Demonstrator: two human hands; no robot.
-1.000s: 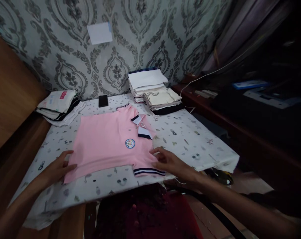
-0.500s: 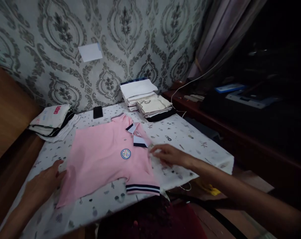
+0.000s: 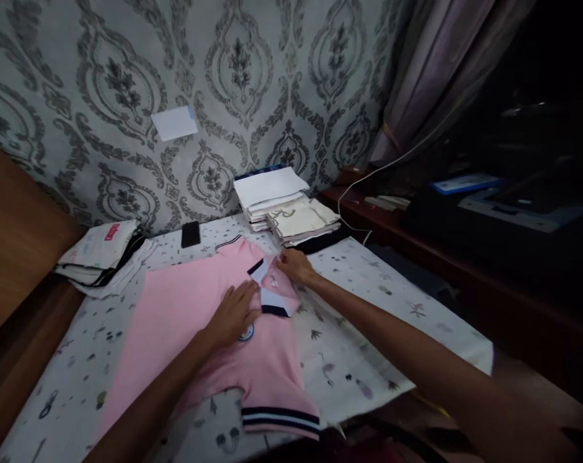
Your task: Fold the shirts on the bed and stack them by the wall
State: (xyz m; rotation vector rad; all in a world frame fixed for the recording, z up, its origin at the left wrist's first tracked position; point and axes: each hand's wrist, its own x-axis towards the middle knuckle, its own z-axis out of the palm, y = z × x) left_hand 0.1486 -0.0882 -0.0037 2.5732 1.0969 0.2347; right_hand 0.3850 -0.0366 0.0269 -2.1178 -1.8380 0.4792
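Note:
A pink polo shirt [image 3: 175, 308] lies spread on the patterned white cloth of the table, its collar toward the right. Navy and white stripes edge its sleeves and collar. My left hand [image 3: 233, 315] rests flat on the chest beside the collar, fingers spread, partly covering the round badge [image 3: 246, 332]. At the far side of the collar, my right hand [image 3: 295, 265] pinches the shirt's collar edge between thumb and fingers.
Folded clothes [image 3: 101, 251] lie at the table's left, near a black phone [image 3: 190, 234]. Stacked cloths and papers [image 3: 275, 193] stand at the back by the wall. A white cable [image 3: 363, 177] runs down on the right, beside a dark red ledge [image 3: 392, 222].
My left hand has moved from the shirt's hem up to its chest. My right hand has gone from beside the near shoulder to the collar and taken hold of it. The view has shifted slightly.

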